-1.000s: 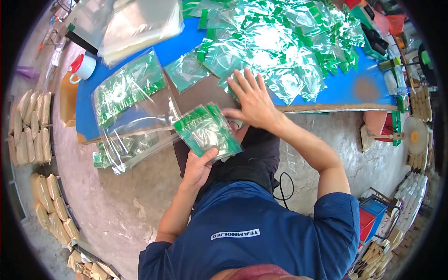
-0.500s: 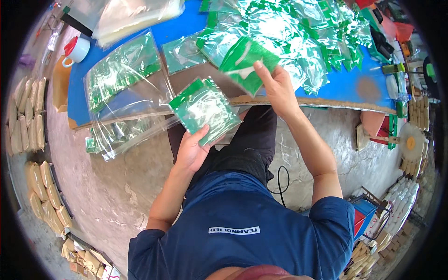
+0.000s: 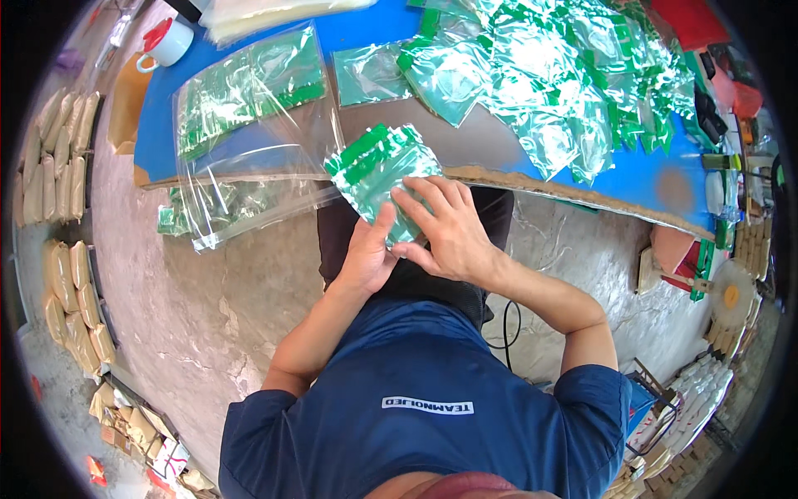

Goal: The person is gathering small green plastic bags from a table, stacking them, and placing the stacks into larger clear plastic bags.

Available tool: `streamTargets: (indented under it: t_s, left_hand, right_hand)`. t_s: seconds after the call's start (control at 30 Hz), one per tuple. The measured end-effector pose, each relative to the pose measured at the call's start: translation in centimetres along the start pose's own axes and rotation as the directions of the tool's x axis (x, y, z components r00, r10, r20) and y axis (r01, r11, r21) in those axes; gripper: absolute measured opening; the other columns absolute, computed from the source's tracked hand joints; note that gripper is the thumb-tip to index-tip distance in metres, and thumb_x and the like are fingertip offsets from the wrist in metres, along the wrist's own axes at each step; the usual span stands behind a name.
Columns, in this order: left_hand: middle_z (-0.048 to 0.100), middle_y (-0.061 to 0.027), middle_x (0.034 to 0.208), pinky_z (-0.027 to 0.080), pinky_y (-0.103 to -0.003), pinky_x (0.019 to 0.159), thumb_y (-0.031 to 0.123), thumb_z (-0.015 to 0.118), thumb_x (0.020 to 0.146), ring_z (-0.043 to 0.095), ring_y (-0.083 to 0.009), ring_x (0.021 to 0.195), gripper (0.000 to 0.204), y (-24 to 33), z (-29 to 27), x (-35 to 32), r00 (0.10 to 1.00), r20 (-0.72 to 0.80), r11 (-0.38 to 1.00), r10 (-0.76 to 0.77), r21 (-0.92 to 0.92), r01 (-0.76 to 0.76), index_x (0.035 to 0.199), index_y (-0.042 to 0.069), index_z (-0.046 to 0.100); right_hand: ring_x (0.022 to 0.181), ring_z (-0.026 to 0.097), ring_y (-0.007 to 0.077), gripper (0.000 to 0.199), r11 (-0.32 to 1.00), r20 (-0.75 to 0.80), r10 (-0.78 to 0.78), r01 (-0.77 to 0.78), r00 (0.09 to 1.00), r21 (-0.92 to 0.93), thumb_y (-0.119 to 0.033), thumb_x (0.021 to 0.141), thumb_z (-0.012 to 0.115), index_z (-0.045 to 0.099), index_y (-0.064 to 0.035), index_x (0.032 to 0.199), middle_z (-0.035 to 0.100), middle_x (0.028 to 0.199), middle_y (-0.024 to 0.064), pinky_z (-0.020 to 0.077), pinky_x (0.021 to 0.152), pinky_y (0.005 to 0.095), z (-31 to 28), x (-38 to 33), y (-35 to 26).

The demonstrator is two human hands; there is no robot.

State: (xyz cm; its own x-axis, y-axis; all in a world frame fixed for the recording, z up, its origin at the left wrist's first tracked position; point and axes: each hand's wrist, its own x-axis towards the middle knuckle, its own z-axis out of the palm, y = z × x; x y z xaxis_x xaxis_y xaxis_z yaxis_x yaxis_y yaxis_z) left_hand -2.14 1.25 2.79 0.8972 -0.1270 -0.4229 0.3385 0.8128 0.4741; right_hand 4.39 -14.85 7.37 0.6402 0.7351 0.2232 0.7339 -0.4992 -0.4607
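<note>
My left hand (image 3: 367, 259) holds a small stack of flat, glossy packets (image 3: 374, 185) with green bands, tilted in front of my body. The thumb lies on the upper face. My right hand (image 3: 453, 229) is laid over the stack's right side, fingertips on its face and thumb by its lower edge. A large clear plastic bag (image 3: 208, 239) with similar packets (image 3: 249, 91) inside lies left of the stack and hangs over the table edge. Beyond my hands, one clear-and-green packet (image 3: 370, 73) lies flat beside a wide heap of shiny packets (image 3: 532, 83).
The blue table (image 3: 162, 141) has a worn brown front edge. A white mug with a red lid (image 3: 170, 43) and a pile of clear sheets (image 3: 274, 18) stand at the back left. Brown parcels (image 3: 58, 150) are stacked on the left; a black cable (image 3: 515, 333) lies on the floor.
My right hand has come down and left from above the table edge, and the green packet it held is now at the stack. The view has shifted slightly.
</note>
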Motion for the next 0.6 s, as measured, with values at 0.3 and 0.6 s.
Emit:
streamTargets:
  t_s: [0.3, 0.6]
  left_hand:
    - [0.058, -0.0112, 0.136, 0.048, -0.048, 0.107, 0.007, 0.063, 0.097, 0.058, -0.0274, 0.126, 0.050, 1.0, -0.8, 0.5, 0.999, -0.037, 1.000, -0.011, 0.023, 0.012, 0.143, 0.004, 0.045]
    - [0.054, -0.0113, 0.141, 0.045, -0.044, 0.110, 0.011, 0.062, 0.098, 0.055, -0.0252, 0.129, 0.052, 0.3, -0.8, 0.3, 1.000, -0.017, 0.999, 0.019, -0.039, -0.020, 0.145, 0.002, 0.041]
  right_hand:
    - [0.143, 0.033, 0.0422, 0.059, 0.907, -0.007, -0.022, 0.017, 1.000, -0.420, -0.034, 0.092, 0.064, 0.051, -0.0014, 0.139, 0.045, 0.150, 0.0199, 0.0260, 0.118, 0.0552, -2.3, 6.7, 11.8]
    - [0.123, 0.053, 0.0388, 0.056, 0.989, 0.134, -0.143, 0.147, 0.981, -0.018, -0.016, 0.082, 0.071, 0.056, -0.0023, 0.134, 0.055, 0.130, 0.0188, 0.0456, 0.102, 0.0473, -2.7, 1.9, 6.7]
